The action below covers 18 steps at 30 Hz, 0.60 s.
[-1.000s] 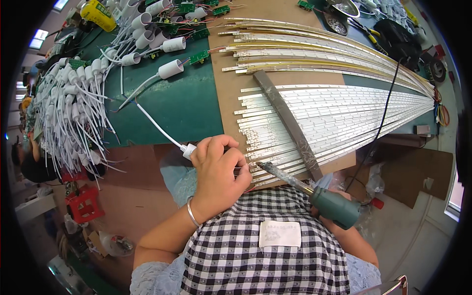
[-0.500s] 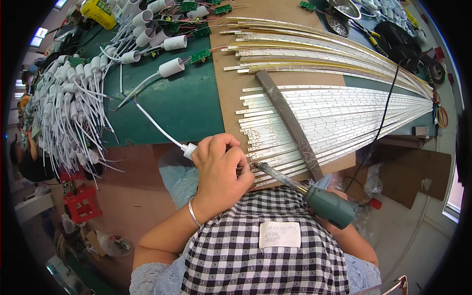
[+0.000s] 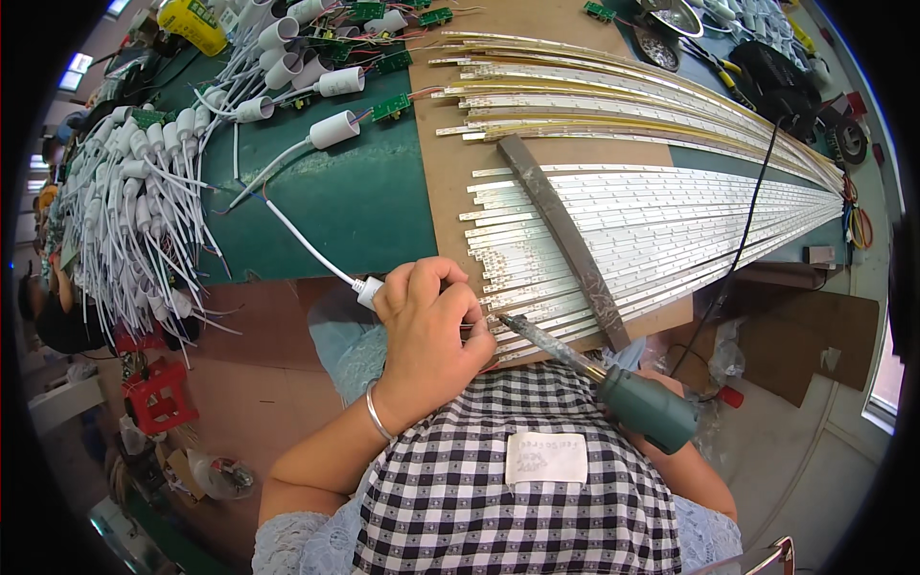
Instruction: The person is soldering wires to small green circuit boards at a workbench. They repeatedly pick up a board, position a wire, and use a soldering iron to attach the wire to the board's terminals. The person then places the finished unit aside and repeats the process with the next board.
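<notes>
My left hand (image 3: 431,331) is closed, its fingertips pinched at the near left ends of the LED strips (image 3: 671,216). A white cable end cap (image 3: 367,292) is held in this hand; its white cable runs up to a lamp holder (image 3: 334,130) wired to a green circuit board (image 3: 391,108). Partly hidden behind a soldering iron (image 3: 647,407), my right hand (image 3: 663,381) grips the iron's green handle. The iron's tip hovers beside my left fingertips, over the strip ends. What else the left fingertips pinch is hidden.
A dark metal bar (image 3: 561,230) lies across the silvery strips. More strips (image 3: 575,91) fan out behind them on brown board (image 3: 446,201). Many white lamp holders with cables (image 3: 144,182) pile up at the left. A black cord (image 3: 757,192) crosses the strips at the right.
The soldering iron's tip has shifted slightly up and right, away from my left fingertips, and its handle has moved a little right. My left hand has hardly moved.
</notes>
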{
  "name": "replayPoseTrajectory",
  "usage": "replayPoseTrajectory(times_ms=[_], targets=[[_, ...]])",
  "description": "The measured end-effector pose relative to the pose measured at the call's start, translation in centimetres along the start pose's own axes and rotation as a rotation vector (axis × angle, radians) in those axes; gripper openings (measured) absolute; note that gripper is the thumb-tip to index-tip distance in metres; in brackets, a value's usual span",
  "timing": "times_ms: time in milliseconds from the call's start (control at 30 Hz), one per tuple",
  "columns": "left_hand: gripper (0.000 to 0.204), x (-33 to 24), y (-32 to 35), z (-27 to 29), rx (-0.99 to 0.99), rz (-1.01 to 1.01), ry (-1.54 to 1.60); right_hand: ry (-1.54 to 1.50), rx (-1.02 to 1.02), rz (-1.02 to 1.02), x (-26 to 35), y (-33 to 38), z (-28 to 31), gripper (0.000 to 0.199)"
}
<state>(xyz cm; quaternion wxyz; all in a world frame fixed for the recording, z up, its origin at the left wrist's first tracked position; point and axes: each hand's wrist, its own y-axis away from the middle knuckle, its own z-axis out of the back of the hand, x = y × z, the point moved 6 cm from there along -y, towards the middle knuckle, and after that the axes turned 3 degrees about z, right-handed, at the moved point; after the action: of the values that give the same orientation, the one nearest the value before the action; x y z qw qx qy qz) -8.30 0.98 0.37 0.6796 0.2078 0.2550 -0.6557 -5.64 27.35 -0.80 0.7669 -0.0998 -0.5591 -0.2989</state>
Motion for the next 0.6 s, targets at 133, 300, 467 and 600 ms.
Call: replayPoseTrajectory(times_ms=[133, 300, 467, 600], targets=[[0.015, -0.1, 0.0, 0.0, 0.004, -0.01, -0.003, 0.112, -0.094, 0.053, 0.3, 0.6, -0.1, 0.039], [0.015, -0.1, 0.0, 0.0, 0.005, -0.009, -0.007, 0.132, -0.183, 0.214, 1.8, -0.2, 0.4, 0.033], [0.014, -0.1, 0.0, 0.0, 0.002, -0.01, -0.006, 0.104, -0.256, 0.212, 1.3, 0.1, 0.4, 0.039], [0.014, 0.0, 0.0, 0.0, 0.002, -0.006, -0.005, 0.098, -0.263, 0.201, 1.1, 0.1, 0.5, 0.043]])
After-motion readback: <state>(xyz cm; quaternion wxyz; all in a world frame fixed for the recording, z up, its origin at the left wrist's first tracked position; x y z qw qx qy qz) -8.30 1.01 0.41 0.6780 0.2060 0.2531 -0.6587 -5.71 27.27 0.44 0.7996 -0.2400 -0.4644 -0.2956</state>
